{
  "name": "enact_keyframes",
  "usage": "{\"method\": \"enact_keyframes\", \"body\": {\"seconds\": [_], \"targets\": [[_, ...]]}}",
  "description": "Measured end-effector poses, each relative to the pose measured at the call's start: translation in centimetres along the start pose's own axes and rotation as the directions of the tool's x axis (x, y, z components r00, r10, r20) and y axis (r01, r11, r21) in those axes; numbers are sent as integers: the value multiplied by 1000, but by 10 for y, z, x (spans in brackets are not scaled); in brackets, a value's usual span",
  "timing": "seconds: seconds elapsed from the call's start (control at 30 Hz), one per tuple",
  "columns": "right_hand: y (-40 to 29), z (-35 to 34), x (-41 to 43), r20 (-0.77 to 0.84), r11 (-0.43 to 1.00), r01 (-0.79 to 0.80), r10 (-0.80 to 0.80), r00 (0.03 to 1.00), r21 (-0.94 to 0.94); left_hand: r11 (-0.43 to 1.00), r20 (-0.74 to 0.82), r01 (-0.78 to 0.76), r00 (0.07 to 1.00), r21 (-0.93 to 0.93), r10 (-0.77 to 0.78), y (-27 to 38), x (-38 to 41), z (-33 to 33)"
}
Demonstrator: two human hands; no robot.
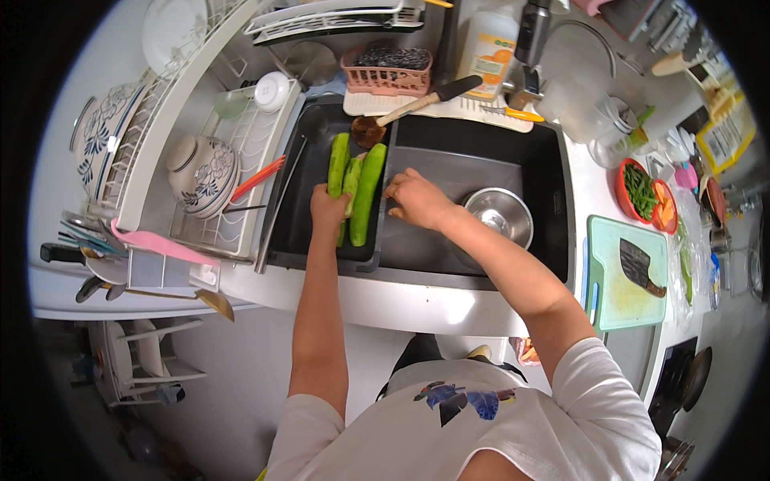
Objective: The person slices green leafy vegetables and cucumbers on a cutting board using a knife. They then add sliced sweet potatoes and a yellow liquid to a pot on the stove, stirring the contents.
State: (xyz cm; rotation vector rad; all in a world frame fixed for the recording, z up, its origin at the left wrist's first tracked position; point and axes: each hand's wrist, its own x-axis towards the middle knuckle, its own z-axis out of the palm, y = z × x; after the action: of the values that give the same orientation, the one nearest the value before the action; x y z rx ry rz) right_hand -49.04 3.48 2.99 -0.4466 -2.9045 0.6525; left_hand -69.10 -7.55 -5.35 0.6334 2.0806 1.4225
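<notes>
Several long green gourds or squashes lie in the left basin of a black double sink [475,280]. My left hand [329,207] is closed around the lower part of one green gourd [352,180]. Another gourd [338,157] lies to its left, and a longer gourd [368,195] to its right. Over the left side of the right basin is my right hand [415,195], fingers bent and apart, with nothing seen in it. A steel bowl [502,213] sits in the right basin, partly behind my right forearm. A brush [415,108] with a brown head rests across the sink's back edge.
Left of the sink stands a dish rack [240,180] with patterned bowls [201,174]. A long metal ladle [283,204] leans over the left basin. A yellow-handled peeler or knife [520,114] lies behind. On the right, a cleaver [639,264] rests on a green-edged cutting board [607,300].
</notes>
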Motion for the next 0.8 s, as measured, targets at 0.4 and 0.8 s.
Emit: {"method": "enact_keyframes", "body": {"seconds": [0.4,0.8], "targets": [[38,-87,-219,-435,955,-151,253,864,255,894,214,-72,959,-443,184,112,-156,144],[171,-141,-592,-620,653,-757,597,509,8,934,576,-303,736,-190,355,136,-339,372]]}}
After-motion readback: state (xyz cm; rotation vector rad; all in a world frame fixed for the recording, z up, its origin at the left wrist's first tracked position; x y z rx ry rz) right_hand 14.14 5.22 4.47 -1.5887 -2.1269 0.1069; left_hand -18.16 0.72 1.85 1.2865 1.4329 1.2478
